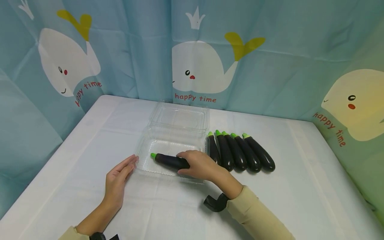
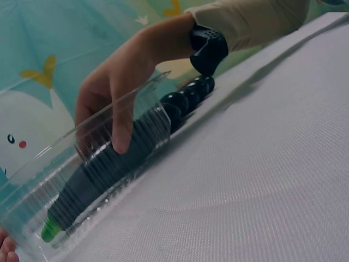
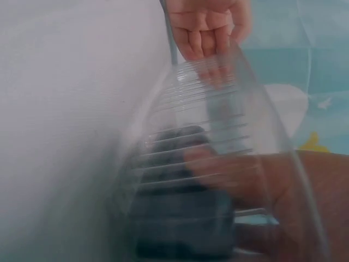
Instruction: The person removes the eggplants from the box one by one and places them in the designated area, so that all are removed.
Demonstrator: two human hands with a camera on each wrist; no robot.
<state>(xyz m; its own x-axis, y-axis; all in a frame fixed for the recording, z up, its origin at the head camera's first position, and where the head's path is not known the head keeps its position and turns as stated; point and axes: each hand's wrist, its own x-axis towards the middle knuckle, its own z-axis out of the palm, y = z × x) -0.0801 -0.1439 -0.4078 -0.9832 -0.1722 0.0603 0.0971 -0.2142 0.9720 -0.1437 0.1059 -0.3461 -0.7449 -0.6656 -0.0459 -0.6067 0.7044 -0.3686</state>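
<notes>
A dark eggplant point(image 1: 169, 161) with a green stem end lies inside the clear plastic box point(image 1: 144, 168), its stem towards the left. My right hand point(image 1: 198, 164) reaches into the box from the right and grips the eggplant's thick end, thumb on the near side. Through the ribbed wall, the left wrist view shows that eggplant point(image 2: 90, 177) low in the box. On the left, my left hand point(image 1: 118, 178) touches the box's end with its fingers extended. The right wrist view shows those fingers point(image 3: 207, 43) against the end wall.
The box's hinged clear lid point(image 1: 181, 116) lies open behind it. Several more eggplants point(image 1: 240, 155) lie side by side to the box's right, stems pointing away. A white cloth covers the table point(image 1: 288, 203), and a blue curtain point(image 1: 144, 50) with whale prints hangs around it.
</notes>
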